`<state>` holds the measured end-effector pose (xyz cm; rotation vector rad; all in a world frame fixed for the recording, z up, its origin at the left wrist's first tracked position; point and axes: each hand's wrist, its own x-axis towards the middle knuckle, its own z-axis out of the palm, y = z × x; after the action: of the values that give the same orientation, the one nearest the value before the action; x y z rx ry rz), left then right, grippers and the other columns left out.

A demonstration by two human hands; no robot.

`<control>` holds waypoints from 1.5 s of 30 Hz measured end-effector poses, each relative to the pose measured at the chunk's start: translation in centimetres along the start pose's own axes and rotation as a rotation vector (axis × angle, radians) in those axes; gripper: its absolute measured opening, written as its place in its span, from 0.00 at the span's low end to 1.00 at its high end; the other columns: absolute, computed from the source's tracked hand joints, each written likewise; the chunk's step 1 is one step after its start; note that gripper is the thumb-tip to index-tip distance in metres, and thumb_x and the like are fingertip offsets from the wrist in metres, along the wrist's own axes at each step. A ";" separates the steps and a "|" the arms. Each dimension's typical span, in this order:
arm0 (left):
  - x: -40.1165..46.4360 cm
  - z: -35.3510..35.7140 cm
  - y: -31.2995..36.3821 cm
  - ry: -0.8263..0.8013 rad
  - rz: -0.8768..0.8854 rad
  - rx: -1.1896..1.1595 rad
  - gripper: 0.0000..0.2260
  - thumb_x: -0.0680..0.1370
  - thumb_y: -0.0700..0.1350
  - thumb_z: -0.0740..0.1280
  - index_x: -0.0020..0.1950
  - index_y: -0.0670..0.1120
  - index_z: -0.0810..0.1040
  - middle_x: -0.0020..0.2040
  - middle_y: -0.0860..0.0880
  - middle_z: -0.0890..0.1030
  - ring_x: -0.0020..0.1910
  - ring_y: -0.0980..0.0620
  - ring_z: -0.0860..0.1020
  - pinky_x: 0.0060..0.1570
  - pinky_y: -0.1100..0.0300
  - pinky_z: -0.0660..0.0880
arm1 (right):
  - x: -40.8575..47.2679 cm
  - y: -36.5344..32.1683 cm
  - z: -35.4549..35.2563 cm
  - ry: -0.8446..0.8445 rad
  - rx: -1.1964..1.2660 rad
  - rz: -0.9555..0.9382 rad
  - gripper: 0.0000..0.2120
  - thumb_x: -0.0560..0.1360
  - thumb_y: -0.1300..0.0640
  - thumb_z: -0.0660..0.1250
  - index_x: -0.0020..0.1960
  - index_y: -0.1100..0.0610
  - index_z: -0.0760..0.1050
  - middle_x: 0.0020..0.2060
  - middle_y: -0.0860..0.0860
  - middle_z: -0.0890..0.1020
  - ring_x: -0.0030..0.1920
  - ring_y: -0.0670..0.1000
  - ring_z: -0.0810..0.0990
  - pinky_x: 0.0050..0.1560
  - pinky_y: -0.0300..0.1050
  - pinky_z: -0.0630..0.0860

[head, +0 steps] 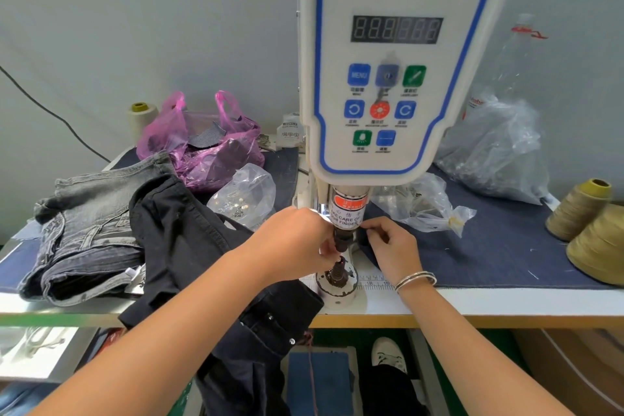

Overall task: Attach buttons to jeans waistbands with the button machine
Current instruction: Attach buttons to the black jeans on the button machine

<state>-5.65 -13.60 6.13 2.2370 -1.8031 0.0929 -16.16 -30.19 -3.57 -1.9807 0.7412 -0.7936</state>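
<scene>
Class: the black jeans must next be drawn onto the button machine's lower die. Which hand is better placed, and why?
Left. The left hand is at the lower die, with the black jeans beside it; the right hand pinches something small on the far side.

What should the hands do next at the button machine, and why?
Probably bring the black jeans up over the lower post. The left hand has its fingertips at the gap between the upper punch and that post, seemingly placing a small part, and the right hand pinches something small beside it. No cloth lies between them yet.
</scene>
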 end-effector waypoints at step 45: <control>-3.2 -6.4 -9.3 -0.103 -0.284 -0.260 0.20 0.78 0.35 0.61 0.51 0.62 0.79 0.50 0.65 0.80 0.54 0.64 0.77 0.59 0.69 0.70 | -0.6 -0.7 -0.2 0.103 0.058 -0.084 0.13 0.77 0.68 0.63 0.46 0.51 0.79 0.41 0.41 0.80 0.42 0.33 0.77 0.44 0.23 0.69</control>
<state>3.35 -7.23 10.08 2.3115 -1.4279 -0.2988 -16.55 -29.57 -3.04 -1.9412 0.6905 -0.9629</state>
